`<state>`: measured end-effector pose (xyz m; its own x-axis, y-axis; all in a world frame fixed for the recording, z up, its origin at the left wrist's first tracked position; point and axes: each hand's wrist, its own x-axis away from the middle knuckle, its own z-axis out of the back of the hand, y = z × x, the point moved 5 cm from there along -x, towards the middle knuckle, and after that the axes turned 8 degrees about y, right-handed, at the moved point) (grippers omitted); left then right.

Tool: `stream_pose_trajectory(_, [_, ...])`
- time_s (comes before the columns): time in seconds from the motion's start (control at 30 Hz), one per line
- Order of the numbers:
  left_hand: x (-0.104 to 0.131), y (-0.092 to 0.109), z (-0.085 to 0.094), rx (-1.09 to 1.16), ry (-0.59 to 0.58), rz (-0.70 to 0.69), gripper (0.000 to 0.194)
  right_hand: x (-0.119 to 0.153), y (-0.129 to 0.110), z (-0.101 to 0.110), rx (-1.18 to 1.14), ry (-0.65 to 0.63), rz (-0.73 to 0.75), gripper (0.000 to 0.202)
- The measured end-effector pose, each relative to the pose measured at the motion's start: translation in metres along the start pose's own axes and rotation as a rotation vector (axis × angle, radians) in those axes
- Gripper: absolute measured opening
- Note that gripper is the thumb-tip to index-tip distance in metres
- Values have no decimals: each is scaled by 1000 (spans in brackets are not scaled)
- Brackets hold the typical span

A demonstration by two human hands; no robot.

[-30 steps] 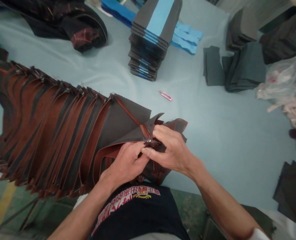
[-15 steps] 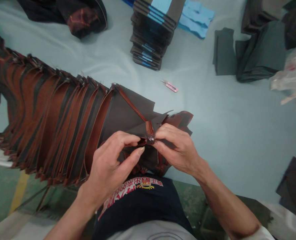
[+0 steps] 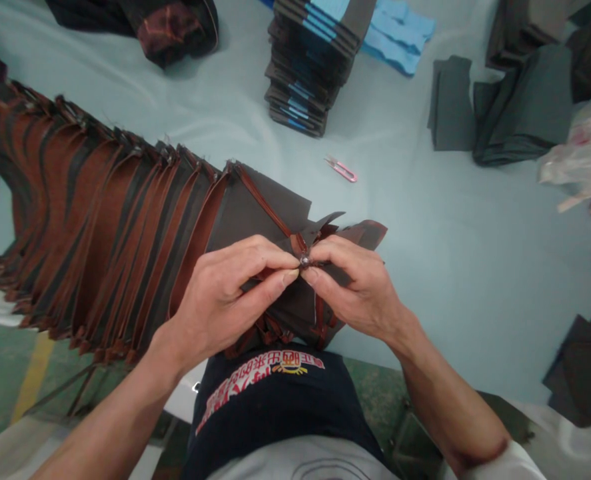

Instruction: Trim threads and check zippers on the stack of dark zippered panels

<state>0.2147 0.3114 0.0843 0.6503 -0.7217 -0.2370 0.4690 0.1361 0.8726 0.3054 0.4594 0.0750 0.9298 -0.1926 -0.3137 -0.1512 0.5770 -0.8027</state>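
Note:
Above my lap, my left hand [image 3: 230, 287] and my right hand [image 3: 358, 283] meet tip to tip. Each pinches, between thumb and forefinger, the bunched edge of a dark grey fabric piece [image 3: 292, 303] with reddish-brown trim. A small shiny spot shows between the fingertips; I cannot make out what it is. To the left, a long fanned row of similar grey and brown fabric pieces [image 3: 110, 227] lies across the table, with a flat grey panel [image 3: 270, 193] at its right end. Part of the held piece is hidden under my fingers.
Pink thread snips [image 3: 342, 169] lie on the pale table [image 3: 455, 253]. Behind them stand stacked dark pieces with blue strips [image 3: 302, 73] and light blue cloth [image 3: 400, 37]. Dark folded fabric [image 3: 525, 107] and clear plastic [image 3: 580, 143] sit at the right.
My left fingers, a little apart before, have closed on the fabric edge and come up against my right fingertips. The pinched spot has risen slightly.

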Motion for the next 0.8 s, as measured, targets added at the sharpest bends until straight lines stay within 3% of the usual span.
stream_pose_trajectory(0.4, [3,-4,0,-89,89,-18,7,-2,-1,-5,10,62,-69,11])
stream_pose_trajectory(0.8, [7,-2,-9,-103,173,60,7,2,1,-12,88,172,-130,15])
